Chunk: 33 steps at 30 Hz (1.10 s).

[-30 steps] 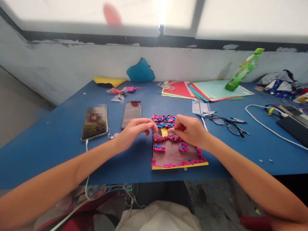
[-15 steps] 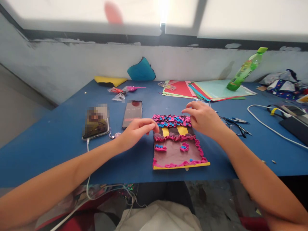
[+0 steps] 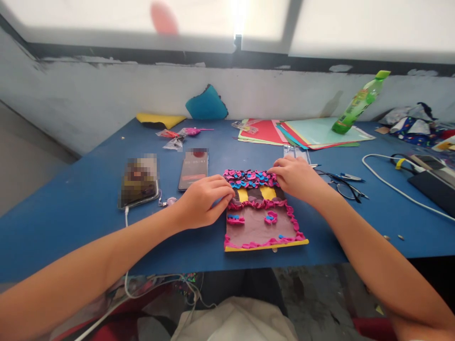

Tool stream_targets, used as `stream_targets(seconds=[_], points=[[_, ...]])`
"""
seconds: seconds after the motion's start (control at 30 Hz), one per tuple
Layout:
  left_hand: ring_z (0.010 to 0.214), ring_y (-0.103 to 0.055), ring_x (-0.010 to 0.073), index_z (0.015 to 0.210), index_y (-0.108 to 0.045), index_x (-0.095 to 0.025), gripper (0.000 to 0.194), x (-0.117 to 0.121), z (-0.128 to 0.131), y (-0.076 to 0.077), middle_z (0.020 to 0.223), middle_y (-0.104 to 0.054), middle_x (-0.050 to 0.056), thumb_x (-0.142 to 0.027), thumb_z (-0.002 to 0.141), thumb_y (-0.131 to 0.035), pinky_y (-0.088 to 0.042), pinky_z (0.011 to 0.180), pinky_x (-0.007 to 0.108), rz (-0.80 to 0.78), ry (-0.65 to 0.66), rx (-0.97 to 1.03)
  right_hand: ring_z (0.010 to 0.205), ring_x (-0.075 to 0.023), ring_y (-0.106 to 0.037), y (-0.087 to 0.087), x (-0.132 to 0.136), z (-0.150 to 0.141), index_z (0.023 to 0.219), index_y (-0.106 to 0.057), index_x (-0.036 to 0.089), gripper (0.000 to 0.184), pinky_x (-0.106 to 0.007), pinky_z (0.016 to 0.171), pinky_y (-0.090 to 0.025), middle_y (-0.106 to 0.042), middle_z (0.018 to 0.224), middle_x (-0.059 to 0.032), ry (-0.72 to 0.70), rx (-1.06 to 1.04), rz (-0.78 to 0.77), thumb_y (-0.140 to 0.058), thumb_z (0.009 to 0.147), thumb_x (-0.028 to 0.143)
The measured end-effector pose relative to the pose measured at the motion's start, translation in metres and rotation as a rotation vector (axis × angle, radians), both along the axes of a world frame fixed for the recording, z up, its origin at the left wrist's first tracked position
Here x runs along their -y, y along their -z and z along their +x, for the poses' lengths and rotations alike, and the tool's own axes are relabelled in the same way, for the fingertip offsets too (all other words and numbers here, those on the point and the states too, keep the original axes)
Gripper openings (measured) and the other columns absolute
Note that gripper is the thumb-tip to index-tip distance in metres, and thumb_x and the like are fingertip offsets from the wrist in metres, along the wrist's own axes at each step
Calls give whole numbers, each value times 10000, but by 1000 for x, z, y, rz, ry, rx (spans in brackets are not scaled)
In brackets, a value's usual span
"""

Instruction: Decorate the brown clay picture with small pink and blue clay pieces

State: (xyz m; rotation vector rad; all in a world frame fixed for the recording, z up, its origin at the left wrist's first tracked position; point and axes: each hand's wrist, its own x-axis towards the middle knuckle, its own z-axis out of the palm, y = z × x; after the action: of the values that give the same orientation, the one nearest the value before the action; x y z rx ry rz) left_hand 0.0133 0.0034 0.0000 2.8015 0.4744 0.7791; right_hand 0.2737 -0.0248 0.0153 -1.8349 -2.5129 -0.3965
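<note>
A flat board decorated with modelling clay (image 3: pixel 261 229) lies at the table's front edge. Its upper band is covered with small pink, blue and dark clay petals (image 3: pixel 249 179), above yellow and dark stripes (image 3: pixel 268 192). A wavy pink clay border runs across the middle and round the brownish lower part. My left hand (image 3: pixel 204 201) is closed at the board's upper left edge, fingers together and tips on the rim. My right hand (image 3: pixel 298 177) bends over the upper right corner with fingertips gathered at the petals; whatever lies between them is hidden.
Two phones, one on a cable (image 3: pixel 138 182) and one showing a timer (image 3: pixel 194 170), lie left. Behind are small bags (image 3: pixel 174 139), coloured sheets (image 3: pixel 320 132) and a leaning green bottle (image 3: pixel 360 104). Glasses (image 3: pixel 344 189), a pen (image 3: pixel 350 177) and a white cable (image 3: pixel 366 175) lie right.
My right hand has come down onto the board's upper right corner. My left hand has lowered and its fingers have closed in at the left edge. The view has shifted slightly.
</note>
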Motion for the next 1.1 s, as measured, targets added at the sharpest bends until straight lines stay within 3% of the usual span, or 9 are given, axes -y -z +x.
stream_targets(seconds=[0.17,0.47,0.63,0.73,0.8,0.9,1.03,1.1], points=[[854,-616,209,822,-657,-155,291,-2,0,1,867,-717,94,-198,914,-384,-499,785,338,-20,-10,-51,906,-233,-536,-1,1,-6,963,-720,183,304,-341,701,-292,-681,992,-103,20,50,-50,-432,878,139],[843,-603,207,810,-667,-169,316,-2,0,1,848,-712,90,-221,912,-372,-485,782,326,-52,-27,-81,905,-249,-530,2,6,-20,858,-708,143,238,-354,712,-271,-671,1026,-139,20,152,31,-478,835,87],[881,-587,257,761,-675,-172,297,-13,-15,-19,842,-689,108,-277,873,-421,-446,813,361,16,-352,-36,878,-252,-534,2,3,-14,944,-676,121,249,-349,718,-281,-687,956,-134,29,51,144,-450,841,103],[748,-567,234,679,-658,-202,210,-18,-29,-40,730,-652,62,-290,805,-515,-402,683,322,-4,-592,-2,858,-249,-535,4,1,-11,937,-670,127,253,-344,716,-287,-697,945,-126,-1,-22,213,-434,849,111],[527,-474,185,578,-628,-209,243,-19,-36,-51,534,-576,27,-327,780,-565,-312,541,292,-123,-737,-210,845,-246,-538,6,1,-12,938,-668,129,250,-338,711,-291,-700,925,-118,-25,-63,222,-431,858,126],[411,-425,151,473,-581,-203,386,-17,-40,-53,424,-531,12,-439,777,-598,-242,472,265,-326,-702,-523,806,-230,-536,9,2,-14,903,-668,137,243,-325,696,-294,-698,859,-101,-72,-93,202,-428,865,138],[356,-324,119,425,-504,-197,489,-17,-35,-39,425,-484,11,-567,727,-607,-198,442,252,-136,-684,-579,771,-216,-536,12,2,-16,866,-668,150,241,-317,679,-291,-698,815,-83,-117,-106,202,-428,869,141],[383,-384,141,450,-505,-198,487,-16,-31,-35,458,-506,22,-573,756,-557,-213,447,251,-105,-650,-668,765,-216,-541,13,3,-16,869,-668,151,237,-314,667,-294,-699,804,-80,-134,-116,220,-430,872,148]])
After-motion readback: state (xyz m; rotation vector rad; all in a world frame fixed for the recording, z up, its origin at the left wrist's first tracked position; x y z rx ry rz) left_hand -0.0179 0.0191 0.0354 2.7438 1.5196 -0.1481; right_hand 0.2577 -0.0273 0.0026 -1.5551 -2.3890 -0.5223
